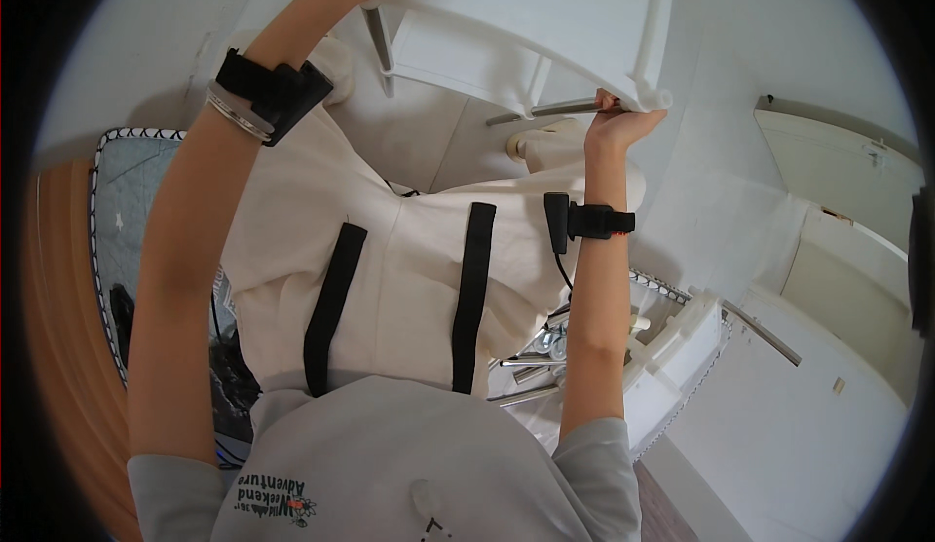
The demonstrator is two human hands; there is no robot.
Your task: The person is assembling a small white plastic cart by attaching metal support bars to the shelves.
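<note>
- I see the right hand (616,118) raised above the torso, fingers curled shut around the lower corner of the white frame (545,26), right where a grey metal rod (545,110) meets that corner.
- The thumb and fingertips pinch the frame's edge; the palm faces up toward the frame.
- The left hand is out of view past the top edge, so I cannot tell whether it is open or gripping; only the left forearm (195,240) shows, reaching up beside the frame's left side.
- The frame, a white piece of furniture with slats and a panel, hangs overhead between the two arms, its right corner touching the right hand and its left part just beside the left wrist.
- A black wrist strap (278,89) and thin metal bangles (237,113) sit on the left wrist, below the frame's left side.
- A black band with a small device and a dangling cord (584,221) wraps the right wrist, well below the frame.
- Under the frame I see a cream garment with two black straps (409,279) and, lower, a grey shirt (409,464).
- Further below the frame, right of the right forearm, lie more metal rods (531,362) and white furniture parts (682,337) on a quilted mat (127,191).
- A wooden floor (58,328) shows at the far left, well away from the frame.
</note>
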